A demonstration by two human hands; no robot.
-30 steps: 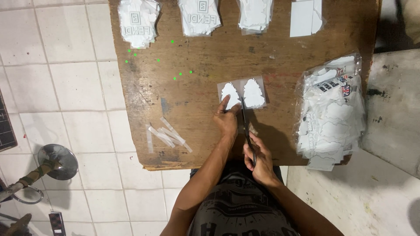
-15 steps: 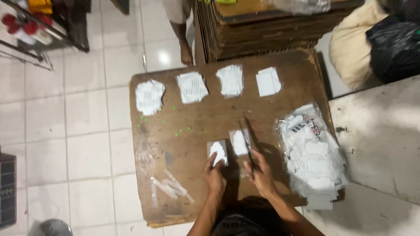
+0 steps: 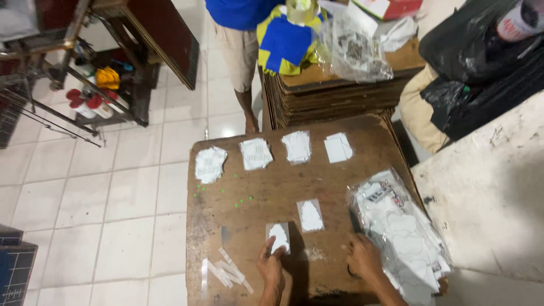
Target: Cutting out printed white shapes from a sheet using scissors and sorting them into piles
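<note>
White floor tiles surround the worktop [image 3: 249, 187] where your left hand [image 3: 271, 265] presses fingertips on the near cutout [image 3: 278, 237], its long axis pointing away from you, while your right hand [image 3: 362, 258], well apart, rests flat beside the bagged stack [image 3: 402, 232].

Both forearms run off the bottom edge, and the right hand [image 3: 362, 258] covers whatever lies beneath its palm on the bench [image 3: 249, 212]. The person in blue [image 3: 241, 34] is cut off at the top edge above the waist. Print on the four paper stacks [image 3: 255, 153] is too small to make out.
</note>
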